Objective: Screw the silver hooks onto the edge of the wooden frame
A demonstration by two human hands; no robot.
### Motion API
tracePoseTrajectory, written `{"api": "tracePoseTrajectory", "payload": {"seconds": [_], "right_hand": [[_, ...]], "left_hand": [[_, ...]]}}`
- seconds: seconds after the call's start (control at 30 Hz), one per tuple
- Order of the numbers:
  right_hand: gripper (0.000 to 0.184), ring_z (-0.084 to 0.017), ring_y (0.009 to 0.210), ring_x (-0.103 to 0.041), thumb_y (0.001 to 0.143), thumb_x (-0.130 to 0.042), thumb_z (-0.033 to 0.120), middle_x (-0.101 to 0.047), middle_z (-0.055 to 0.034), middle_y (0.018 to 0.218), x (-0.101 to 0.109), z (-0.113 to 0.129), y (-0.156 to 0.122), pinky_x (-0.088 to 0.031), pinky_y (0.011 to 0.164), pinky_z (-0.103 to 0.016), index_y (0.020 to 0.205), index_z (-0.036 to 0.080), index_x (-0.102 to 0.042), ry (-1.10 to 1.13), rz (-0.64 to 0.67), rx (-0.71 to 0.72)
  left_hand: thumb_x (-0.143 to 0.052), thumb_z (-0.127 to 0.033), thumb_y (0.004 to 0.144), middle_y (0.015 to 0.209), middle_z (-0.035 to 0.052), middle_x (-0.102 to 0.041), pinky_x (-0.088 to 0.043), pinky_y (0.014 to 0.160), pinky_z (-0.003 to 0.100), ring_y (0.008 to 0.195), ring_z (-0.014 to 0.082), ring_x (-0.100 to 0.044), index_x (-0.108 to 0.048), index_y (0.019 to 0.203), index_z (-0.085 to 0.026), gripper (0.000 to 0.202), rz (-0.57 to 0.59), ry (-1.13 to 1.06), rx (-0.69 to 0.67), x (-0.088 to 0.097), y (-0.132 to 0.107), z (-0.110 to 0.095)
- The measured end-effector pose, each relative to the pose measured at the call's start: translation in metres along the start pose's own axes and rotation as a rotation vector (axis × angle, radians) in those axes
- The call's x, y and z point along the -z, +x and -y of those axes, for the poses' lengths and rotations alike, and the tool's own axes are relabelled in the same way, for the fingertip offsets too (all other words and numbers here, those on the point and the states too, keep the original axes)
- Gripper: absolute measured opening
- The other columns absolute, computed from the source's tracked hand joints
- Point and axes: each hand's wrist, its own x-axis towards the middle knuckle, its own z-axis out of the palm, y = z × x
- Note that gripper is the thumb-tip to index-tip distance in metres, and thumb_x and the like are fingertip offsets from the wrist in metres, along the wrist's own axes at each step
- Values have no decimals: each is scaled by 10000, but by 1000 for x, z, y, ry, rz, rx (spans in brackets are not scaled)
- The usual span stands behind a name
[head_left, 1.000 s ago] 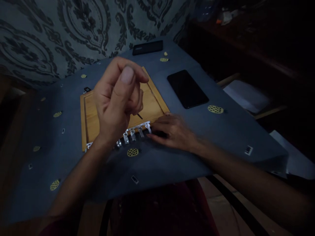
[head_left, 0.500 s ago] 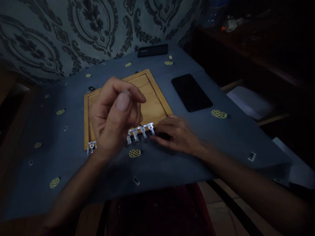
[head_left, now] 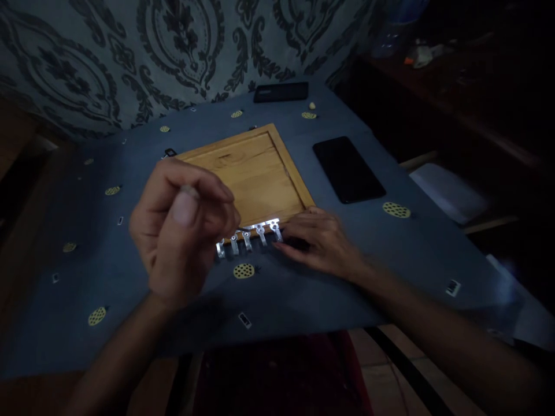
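- Dark red cloth [head_left: 353, 370] shows below the near edge of the surface [head_left: 281, 300], which is covered in blue-grey with pineapple prints.
- The left hand [head_left: 184, 231] is raised over the near left part of the board, fingers curled and thumb pressed to the index finger; between them shows the end of a small grey item [head_left: 189, 189], mostly hidden.
- The right hand [head_left: 318, 240] rests at the board's near right corner, thumb beside the end hook, fingers bent, with a gap between thumb and fingers; whether they grip, I cannot tell.
- A shiny metal hook strip [head_left: 261, 232] lies along the near edge of the board, its hooks towards the person.
- The framed wooden board [head_left: 260, 173] lies flat on the surface, between and beyond the hands.
- A black phone [head_left: 349, 169] lies right of the board.
- A dark phone case [head_left: 281, 92] lies at the back, before a patterned backdrop [head_left: 186, 40].
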Motion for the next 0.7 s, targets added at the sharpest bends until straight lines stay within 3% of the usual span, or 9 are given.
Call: {"api": "tracePoseTrajectory", "payload": {"seconds": [0.2, 0.33, 0.5, 0.7], "right_hand": [[212, -165, 699, -655, 940, -582, 327, -725, -8, 754, 2, 2, 0, -405, 709, -332, 777, 211, -654, 5, 45, -18], [247, -165, 661, -620, 955, -560, 345, -694, -19, 713, 3, 1, 0, -390, 694, -331, 777, 198, -648, -23, 43, 7], [281, -153, 644, -587, 963, -547, 355, -661, -12, 684, 2, 1, 0, -371, 690, -318, 757, 188, -642, -43, 27, 28], [294, -145, 620, -565, 970, -532, 359, -657, -2, 677, 2, 2, 0, -356, 688, -316, 759, 190, -648, -53, 27, 32]], "left_hand": [[-579, -353, 927, 609, -9, -501, -377, 490, 319, 514, 124, -478, -657, 865, -210, 174, 146, 87, -31, -10, 0, 29], [-524, -334, 966, 622, -13, -497, -366, 482, 296, 507, 103, -440, -646, 882, -213, 191, 207, 107, -24, -12, 1, 44], [-490, -290, 987, 583, -36, -404, -382, 498, 262, 501, 89, -400, -620, 877, -207, 189, 184, 94, 1, -13, 0, 50], [-480, -278, 988, 575, -38, -390, -393, 513, 261, 508, 90, -384, -622, 874, -199, 199, 179, 77, 13, -15, -2, 50]]}}
